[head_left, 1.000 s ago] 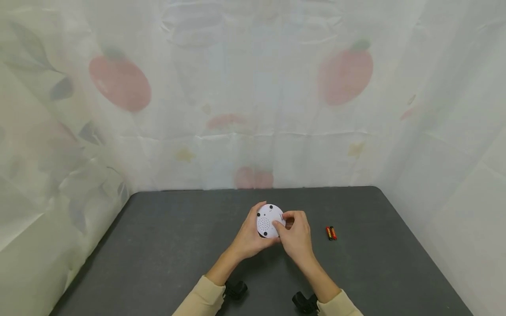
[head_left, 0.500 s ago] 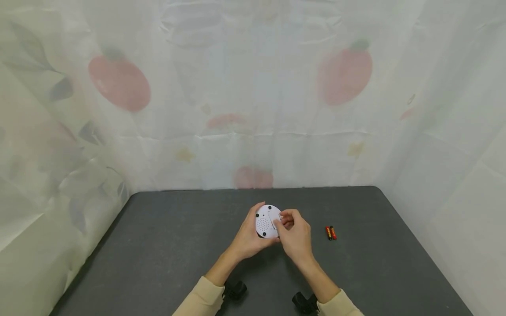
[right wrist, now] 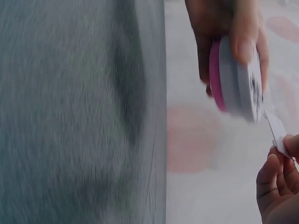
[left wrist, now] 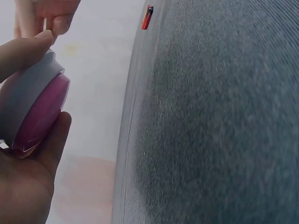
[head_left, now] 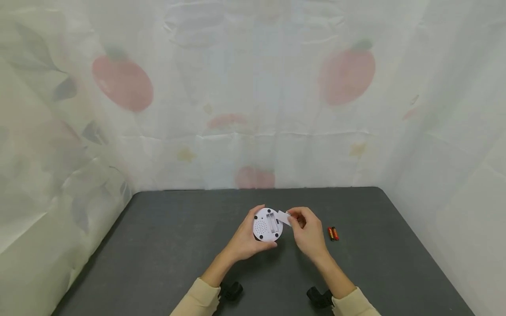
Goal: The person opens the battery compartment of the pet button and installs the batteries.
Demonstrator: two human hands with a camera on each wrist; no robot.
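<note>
My left hand [head_left: 247,239] grips a round white device [head_left: 267,224] above the dark table [head_left: 166,245], its back facing up with a speaker grille and an uncovered battery bay. The left wrist view shows the device's pink underside [left wrist: 39,114]; in the right wrist view it [right wrist: 238,81] appears edge-on. My right hand [head_left: 310,230] pinches the small white battery cover [head_left: 283,217], held just right of the device. In the right wrist view the cover [right wrist: 276,133] is between my fingertips. Two red batteries [head_left: 333,233] lie on the table right of my right hand.
A pale curtain with red fruit prints [head_left: 253,109] hangs behind and around the table. The table's far edge [head_left: 257,189] runs just beyond my hands. One battery [left wrist: 147,17] shows in the left wrist view near the table edge.
My right hand has pulled the battery cover off the device and moved right with it. The battery bay now shows. My left hand has kept the device almost still.
</note>
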